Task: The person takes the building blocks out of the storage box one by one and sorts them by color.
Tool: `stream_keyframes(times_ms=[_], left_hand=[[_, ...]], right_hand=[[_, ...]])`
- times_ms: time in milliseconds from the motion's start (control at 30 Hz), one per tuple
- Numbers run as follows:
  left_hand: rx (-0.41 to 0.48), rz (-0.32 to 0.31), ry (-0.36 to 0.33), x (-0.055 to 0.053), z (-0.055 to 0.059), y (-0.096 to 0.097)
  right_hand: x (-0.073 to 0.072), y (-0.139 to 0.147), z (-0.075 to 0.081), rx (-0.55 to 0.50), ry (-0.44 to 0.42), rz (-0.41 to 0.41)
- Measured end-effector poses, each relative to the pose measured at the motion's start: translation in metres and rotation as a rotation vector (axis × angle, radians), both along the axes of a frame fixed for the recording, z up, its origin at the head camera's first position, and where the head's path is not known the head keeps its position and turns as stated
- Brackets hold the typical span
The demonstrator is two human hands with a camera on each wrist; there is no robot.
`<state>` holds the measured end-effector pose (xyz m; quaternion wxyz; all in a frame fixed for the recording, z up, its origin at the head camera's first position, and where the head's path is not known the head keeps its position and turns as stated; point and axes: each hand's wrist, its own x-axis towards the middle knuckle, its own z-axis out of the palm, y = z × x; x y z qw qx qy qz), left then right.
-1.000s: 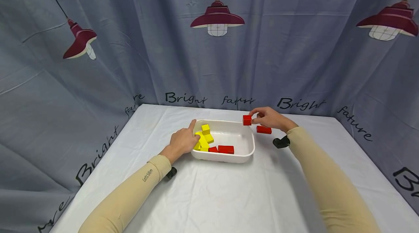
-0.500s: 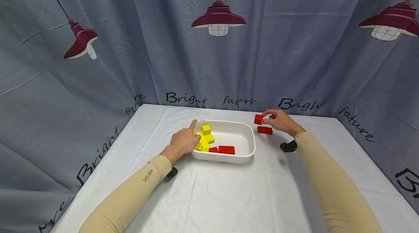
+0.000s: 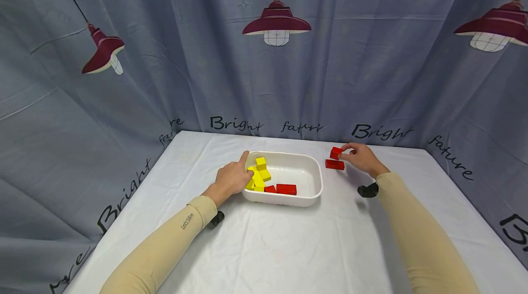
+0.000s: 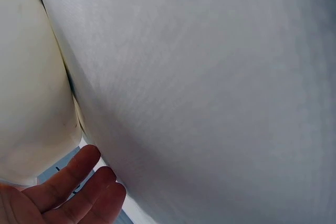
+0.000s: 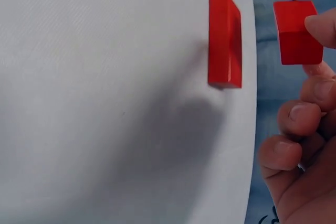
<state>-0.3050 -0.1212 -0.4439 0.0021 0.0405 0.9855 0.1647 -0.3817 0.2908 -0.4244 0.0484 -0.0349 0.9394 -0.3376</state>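
Note:
My right hand (image 3: pixel 363 158) pinches a small red block (image 5: pixel 298 32) between thumb and forefinger; in the right wrist view the other fingers are curled beside it. A longer red block (image 5: pixel 224 43) lies on the white table, just in front of the held one in the head view. My left hand (image 3: pixel 232 177) holds a white plastic tray (image 3: pixel 307 200) at its left end, thumb over the rim and forefinger along the outer corner. Three fingers (image 4: pixel 81 169) of that hand show beside the tray's outer wall (image 4: pixel 31 87) in the left wrist view.
Inside the tray, several yellow blocks (image 3: pixel 258 177) crowd the left end. Two red blocks, one longer (image 3: pixel 286 189) and one smaller (image 3: pixel 270 189), lie along its near wall. A grey printed curtain (image 3: pixel 264 83) hangs behind the table (image 3: pixel 280 248).
My right hand has carried the small red block rightward from above the tray's far right corner, then lower, over the longer red block. The left hand keeps its place on the tray.

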Motion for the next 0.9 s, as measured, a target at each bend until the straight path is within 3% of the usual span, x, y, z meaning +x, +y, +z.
stream_keyframes(times_ms=[633,900], left_hand=[[0.0,0.003,-0.006,0.0,0.001,0.0],[-0.002,0.007,-0.005,0.001,0.001,0.0]], right_hand=[[0.008,0.019,-0.018,0.02,0.035,-0.161],[0.009,0.021,-0.024,0.038,0.006,-0.209]])
